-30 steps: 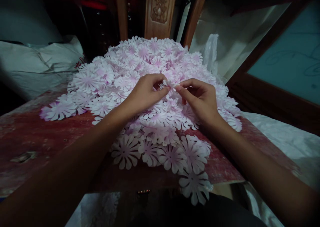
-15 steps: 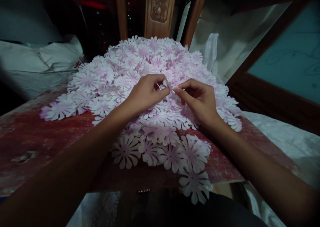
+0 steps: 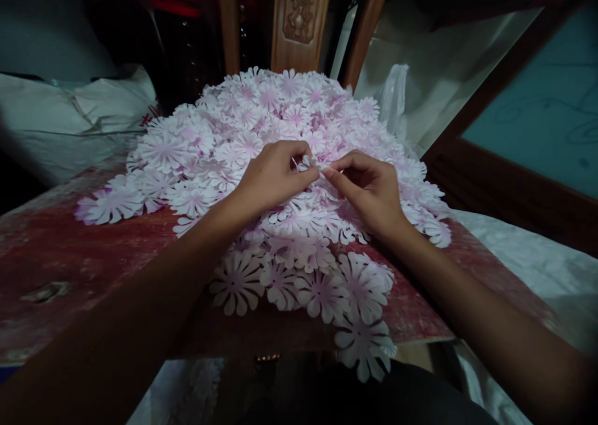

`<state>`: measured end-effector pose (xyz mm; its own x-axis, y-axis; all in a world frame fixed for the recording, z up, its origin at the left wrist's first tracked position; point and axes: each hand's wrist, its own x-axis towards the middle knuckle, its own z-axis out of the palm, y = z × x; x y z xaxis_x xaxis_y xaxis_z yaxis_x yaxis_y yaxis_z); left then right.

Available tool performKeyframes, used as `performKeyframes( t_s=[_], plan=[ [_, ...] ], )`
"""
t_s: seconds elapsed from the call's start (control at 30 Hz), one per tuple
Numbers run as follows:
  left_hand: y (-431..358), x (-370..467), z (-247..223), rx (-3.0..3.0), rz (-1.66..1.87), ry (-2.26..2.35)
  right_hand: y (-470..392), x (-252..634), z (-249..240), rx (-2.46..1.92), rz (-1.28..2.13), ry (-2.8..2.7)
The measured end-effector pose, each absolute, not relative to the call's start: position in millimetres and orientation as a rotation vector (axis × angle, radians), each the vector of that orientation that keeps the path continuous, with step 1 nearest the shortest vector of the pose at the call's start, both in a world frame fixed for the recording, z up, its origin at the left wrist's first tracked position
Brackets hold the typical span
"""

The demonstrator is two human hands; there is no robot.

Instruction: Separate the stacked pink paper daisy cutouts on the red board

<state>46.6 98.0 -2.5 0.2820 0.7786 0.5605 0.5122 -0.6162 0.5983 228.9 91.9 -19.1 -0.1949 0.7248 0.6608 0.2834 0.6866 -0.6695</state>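
Both hands meet over a large heap of white artificial flower petals with pale purple centres. My left hand is closed, thumb and forefinger pinching a small white flower petal piece. Close against it on the right, my right hand pinches the same piece by its edge, thumb and forefinger together. The fingertips nearly touch, and much of the piece is hidden between them. Below the hands, several flat petal pieces spread toward the front edge, and one hangs over it.
The heap lies on a worn red wooden board. Behind it rises a carved wooden chair back. A white sack stands at the left, a clear plastic bag behind right, and a wood-framed blue-green panel at the right.
My right hand has shifted slightly left and down, and the pinched piece has turned a little between the fingers. The heap and the left arm look nearly the same.
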Motion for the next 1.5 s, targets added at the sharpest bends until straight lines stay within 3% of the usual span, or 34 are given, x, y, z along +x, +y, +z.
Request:
performKeyframes(
  t_s=[1.5],
  plan=[
    [93.5,47.8,-0.5,2.295,1.24,0.991,88.2,225.6,-17.4,-0.793,0.52,-1.707]
  ],
)
